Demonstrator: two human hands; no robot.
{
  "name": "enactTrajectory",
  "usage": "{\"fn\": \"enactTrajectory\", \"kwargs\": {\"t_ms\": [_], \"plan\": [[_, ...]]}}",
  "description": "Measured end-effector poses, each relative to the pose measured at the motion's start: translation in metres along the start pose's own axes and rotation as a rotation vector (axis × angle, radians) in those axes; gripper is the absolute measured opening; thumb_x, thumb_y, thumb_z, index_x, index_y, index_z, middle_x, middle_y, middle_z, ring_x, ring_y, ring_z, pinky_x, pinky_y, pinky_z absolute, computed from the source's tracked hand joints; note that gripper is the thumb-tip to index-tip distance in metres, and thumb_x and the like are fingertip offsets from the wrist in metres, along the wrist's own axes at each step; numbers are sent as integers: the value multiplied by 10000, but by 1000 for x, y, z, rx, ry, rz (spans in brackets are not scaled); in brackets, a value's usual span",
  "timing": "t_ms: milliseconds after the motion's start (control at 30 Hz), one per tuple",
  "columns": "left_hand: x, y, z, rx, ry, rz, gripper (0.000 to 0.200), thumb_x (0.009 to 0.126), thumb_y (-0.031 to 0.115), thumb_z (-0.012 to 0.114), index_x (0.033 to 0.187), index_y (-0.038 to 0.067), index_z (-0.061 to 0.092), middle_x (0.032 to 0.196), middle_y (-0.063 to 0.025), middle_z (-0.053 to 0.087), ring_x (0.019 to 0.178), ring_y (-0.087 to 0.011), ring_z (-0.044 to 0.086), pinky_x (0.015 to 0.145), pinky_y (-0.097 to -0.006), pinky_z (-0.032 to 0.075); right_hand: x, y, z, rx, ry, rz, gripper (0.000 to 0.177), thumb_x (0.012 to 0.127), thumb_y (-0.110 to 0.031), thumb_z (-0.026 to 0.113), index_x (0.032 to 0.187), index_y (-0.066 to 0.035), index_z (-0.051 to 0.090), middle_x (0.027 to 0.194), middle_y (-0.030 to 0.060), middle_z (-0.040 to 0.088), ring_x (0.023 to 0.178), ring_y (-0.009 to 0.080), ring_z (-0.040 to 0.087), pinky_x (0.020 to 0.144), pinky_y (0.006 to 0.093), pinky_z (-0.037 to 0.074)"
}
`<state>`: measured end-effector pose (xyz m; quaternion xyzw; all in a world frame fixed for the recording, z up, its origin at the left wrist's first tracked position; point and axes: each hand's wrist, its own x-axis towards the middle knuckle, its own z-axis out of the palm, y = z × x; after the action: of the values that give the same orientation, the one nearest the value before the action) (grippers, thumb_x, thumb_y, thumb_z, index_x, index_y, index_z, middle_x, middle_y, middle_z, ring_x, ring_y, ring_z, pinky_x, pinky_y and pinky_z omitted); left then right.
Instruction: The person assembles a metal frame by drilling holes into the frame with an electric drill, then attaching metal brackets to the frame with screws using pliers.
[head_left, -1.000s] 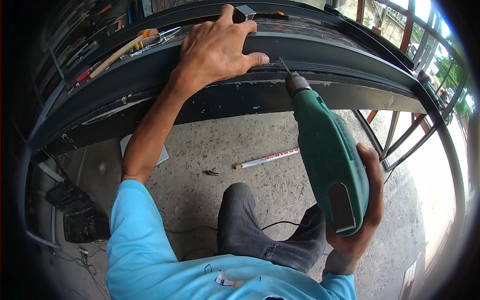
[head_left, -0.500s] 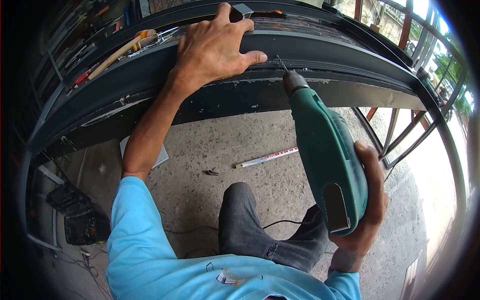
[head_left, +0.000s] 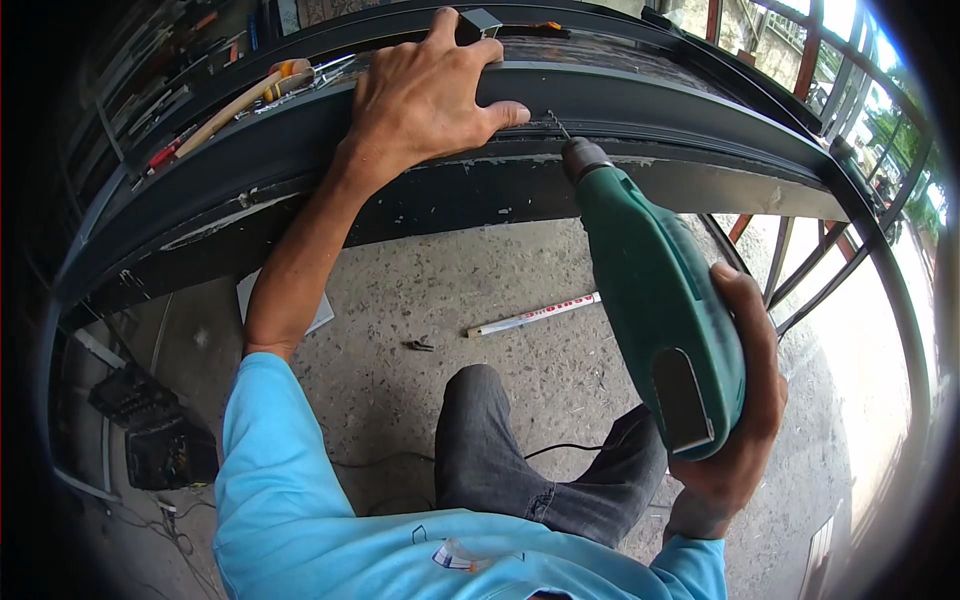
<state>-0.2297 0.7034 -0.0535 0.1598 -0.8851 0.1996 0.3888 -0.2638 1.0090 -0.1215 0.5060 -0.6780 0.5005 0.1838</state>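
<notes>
My right hand is wrapped round a green power drill. The drill points up and away from me, and its thin bit meets the front face of a long dark metal profile. Left of the bit, my left hand clasps that profile, with fingers over its top edge and the thumb along its front. Just beyond the left fingertips sits a short grey piece of square profile. The drill's handle is mostly hidden behind its body and my hand.
A hammer and a red-handled tool lie on the bench at left. Below, a white printed tube and a small dark part lie on the concrete floor. A black toolbox stands lower left, near cables.
The rear of the drill has swung slightly right and up with my right hand, and its nose has shifted a little left. My left hand stays in nearly the same place.
</notes>
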Motion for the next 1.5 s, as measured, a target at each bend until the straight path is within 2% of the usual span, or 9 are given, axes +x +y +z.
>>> {"fn": "enactTrajectory", "kwargs": {"t_ms": [333, 500, 767, 967, 1033, 1167, 1367, 1433, 1500], "plan": [[1, -1, 0, -36, -12, -11, 680, 700, 623, 723, 1142, 108, 667, 1171, -205, 562, 868, -357, 689, 801, -458, 571, 20, -2, -19, 17, -83, -10, 566, 799, -164, 644, 1333, -32, 512, 1203, 190, 621, 1075, 320, 633, 950, 421, 508], [0, -3, 4, -2, 9, 5, 680, 696, 628, 722, 1136, 111, 671, 1220, -231, 546, 886, -371, 688, 812, -466, 566, 13, 5, -13, 206, -31, 58, 653, 726, -105, 654, 1351, -18, 486, 1300, 202, 551, 1187, 320, 564, 1004, 433, 476], [2, 3, -5, 1, -28, -19, 671, 691, 625, 727, 1128, 119, 674, 1216, -218, 548, 888, -368, 689, 814, -461, 565, 30, 5, -30, 28, -161, -99, 635, 725, -117, 661, 1334, -24, 507, 1192, 209, 618, 1089, 324, 628, 954, 414, 504], [0, 2, -3, -22, 0, -10, 665, 690, 611, 736, 1117, 105, 672, 1171, -190, 555, 870, -353, 691, 789, -453, 570, 22, 3, -23, 102, -96, 20, 623, 724, -77, 669, 1327, -39, 520, 1207, 199, 614, 1094, 326, 626, 946, 418, 517], [0, 3, -4, -50, -13, -13, 664, 688, 608, 740, 1112, 101, 672, 1164, -186, 554, 867, -350, 691, 780, -454, 571, 21, 3, -22, -89, -116, -123, 662, 683, -85, 705, 1317, -18, 524, 1164, 214, 635, 1050, 322, 649, 921, 403, 527], [0, 3, -5, -57, -17, -10, 662, 687, 604, 744, 1108, 98, 673, 1163, -185, 553, 875, -349, 688, 773, -460, 570, 29, 2, -34, -183, -252, -199, 683, 663, -89, 723, 1312, -4, 525, 1125, 228, 649, 1010, 316, 668, 892, 398, 536], [-1, 2, -1, -41, 15, 0, 656, 685, 603, 746, 1105, 104, 675, 1158, -189, 557, 878, -351, 687, 768, -459, 571, 34, 1, -25, 54, -52, -89, 611, 715, -110, 682, 1304, -35, 538, 1096, 207, 667, 970, 304, 683, 872, 394, 550], [-1, 1, -1, -40, 32, 4, 656, 684, 603, 746, 1107, 106, 676, 1155, -192, 558, 875, -353, 688, 764, -458, 571, 34, -3, -30, -280, -292, -146, 605, 722, -105, 685, 1303, -31, 538, 1087, 196, 674, 985, 295, 678, 882, 408, 543], [-1, 2, -3, -35, 18, 15, 656, 687, 603, 744, 1111, 107, 676, 1148, -199, 558, 856, -353, 689, 736, -452, 573, 33, 0, -20, -446, -313, -183, 615, 713, -113, 703, 1297, -15, 540, 1083, 208, 674, 983, 297, 681, 880, 419, 537]]}}
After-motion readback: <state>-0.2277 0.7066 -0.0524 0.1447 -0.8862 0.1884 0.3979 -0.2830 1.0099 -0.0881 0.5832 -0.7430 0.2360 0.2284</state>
